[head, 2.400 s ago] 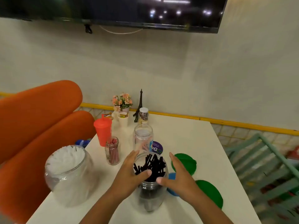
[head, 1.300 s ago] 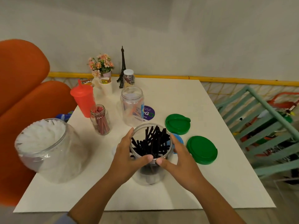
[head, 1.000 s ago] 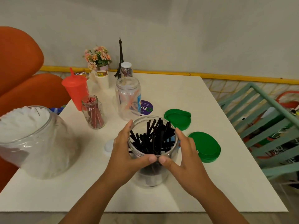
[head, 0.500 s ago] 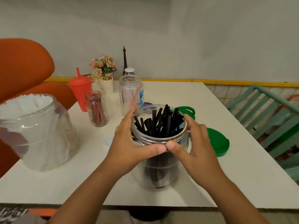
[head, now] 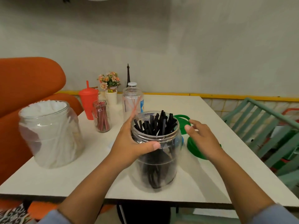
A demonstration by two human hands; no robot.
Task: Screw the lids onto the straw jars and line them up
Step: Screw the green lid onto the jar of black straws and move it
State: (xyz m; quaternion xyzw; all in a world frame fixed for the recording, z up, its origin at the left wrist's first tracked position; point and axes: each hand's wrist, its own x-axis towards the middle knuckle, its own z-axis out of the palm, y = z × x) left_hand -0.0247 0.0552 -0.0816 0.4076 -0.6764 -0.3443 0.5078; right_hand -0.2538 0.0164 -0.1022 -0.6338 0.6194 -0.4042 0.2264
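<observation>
A: Crowded desk (head: 202, 110) here. The open jar of black straws (head: 155, 151) stands near the front edge, no lid on it. What's around it?

B: Left of that jar, a big jar of white straws (head: 50, 135), also open. Behind the black-straw jar, a small jar of red straws (head: 102, 116), a red tumbler (head: 88, 102) and a tall clear jar (head: 133, 102) with a few straws.

A: And the lids?

B: Two green lids to the right of the black-straw jar: one (head: 182, 119) just behind its rim, partly hidden by it, the other (head: 196, 147) largely covered by the right hand (head: 203, 139).

A: Hands?

B: The left hand (head: 131, 143) is wrapped around the jar's neck, thumb across the front. The right hand hangs spread and empty just right of the jar, not touching it, above the nearer lid.
</observation>
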